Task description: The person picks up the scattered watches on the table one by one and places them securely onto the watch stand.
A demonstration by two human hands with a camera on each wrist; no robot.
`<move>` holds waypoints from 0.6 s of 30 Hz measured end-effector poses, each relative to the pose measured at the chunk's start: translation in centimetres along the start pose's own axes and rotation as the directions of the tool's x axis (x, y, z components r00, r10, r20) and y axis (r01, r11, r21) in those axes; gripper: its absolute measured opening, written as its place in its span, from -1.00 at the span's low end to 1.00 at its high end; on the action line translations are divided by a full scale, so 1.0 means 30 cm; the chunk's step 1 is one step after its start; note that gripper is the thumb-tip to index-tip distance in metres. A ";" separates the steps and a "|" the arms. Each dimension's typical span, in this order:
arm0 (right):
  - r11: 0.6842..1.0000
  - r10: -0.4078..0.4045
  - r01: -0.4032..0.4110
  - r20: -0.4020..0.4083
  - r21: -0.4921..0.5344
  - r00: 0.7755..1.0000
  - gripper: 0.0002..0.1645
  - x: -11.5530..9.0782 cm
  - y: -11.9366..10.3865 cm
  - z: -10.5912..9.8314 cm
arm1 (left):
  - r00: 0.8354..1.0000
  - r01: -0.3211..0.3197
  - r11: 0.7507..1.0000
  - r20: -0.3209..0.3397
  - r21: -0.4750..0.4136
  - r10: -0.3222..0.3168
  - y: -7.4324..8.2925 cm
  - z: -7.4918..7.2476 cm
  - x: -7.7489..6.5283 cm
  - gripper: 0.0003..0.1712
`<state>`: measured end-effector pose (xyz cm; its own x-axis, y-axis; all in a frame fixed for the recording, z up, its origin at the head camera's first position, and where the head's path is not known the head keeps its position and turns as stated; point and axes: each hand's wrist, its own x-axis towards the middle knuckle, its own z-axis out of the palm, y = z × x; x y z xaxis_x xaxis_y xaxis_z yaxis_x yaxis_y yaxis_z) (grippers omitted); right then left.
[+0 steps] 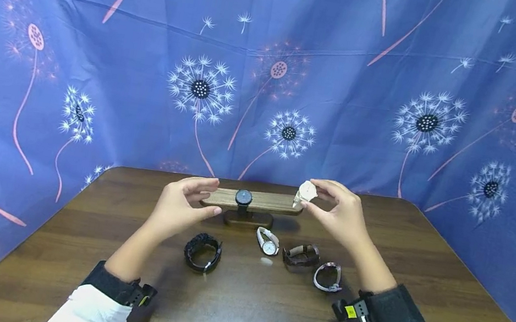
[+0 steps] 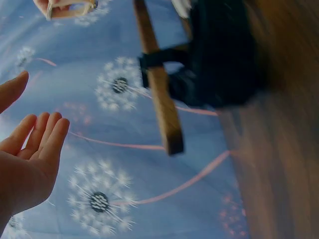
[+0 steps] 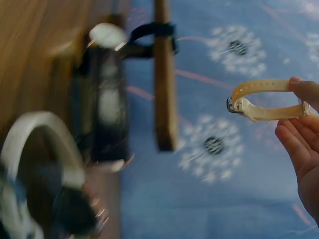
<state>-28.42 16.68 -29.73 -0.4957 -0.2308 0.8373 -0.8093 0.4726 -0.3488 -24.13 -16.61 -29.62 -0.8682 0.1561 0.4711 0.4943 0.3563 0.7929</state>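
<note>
Between thumb and fingers my right hand [image 1: 342, 215] pinches a cream-coloured wristwatch [image 1: 306, 192], held up near the right end of a wooden watch stand [image 1: 272, 202]. The right wrist view shows its strap [image 3: 269, 113] buckled into a loop. Around the middle of the stand's bar sits a black wristwatch [image 1: 243, 198], dial up. My left hand [image 1: 181, 204] is by the bar's left end, fingers and thumb apart, holding nothing. In the left wrist view its palm [image 2: 30, 169] is turned up with the fingers slightly bent.
On the brown table [image 1: 237, 302] lie a chunky black watch [image 1: 193, 243], a white-strapped watch [image 1: 269, 247], a dark brown watch [image 1: 308, 257] and a pale looped watch [image 1: 329, 288]. A blue dandelion-print cloth [image 1: 144, 83] hangs behind the table.
</note>
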 end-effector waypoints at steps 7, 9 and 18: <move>0.990 0.088 -0.073 0.126 -0.118 0.988 -0.52 -0.001 0.121 -0.015 | 0.999 0.051 0.995 -0.007 0.086 -0.051 -0.078 -0.037 0.056 -0.43; 0.984 0.102 -0.074 0.174 -0.164 0.979 -0.52 0.012 0.144 -0.020 | 0.999 0.037 0.991 -0.009 0.129 -0.036 -0.093 -0.041 0.080 -0.46; 0.964 0.177 -0.089 0.352 -0.252 0.919 -0.56 0.045 0.233 -0.001 | 0.994 -0.005 0.897 0.099 0.441 -0.043 -0.157 -0.040 0.165 -0.43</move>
<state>-34.74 19.70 -31.01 -0.7095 -0.4282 0.5597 -0.6565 0.6903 -0.3041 -30.70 -18.61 -30.55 -0.8889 0.2312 0.3956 0.4284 0.7256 0.5385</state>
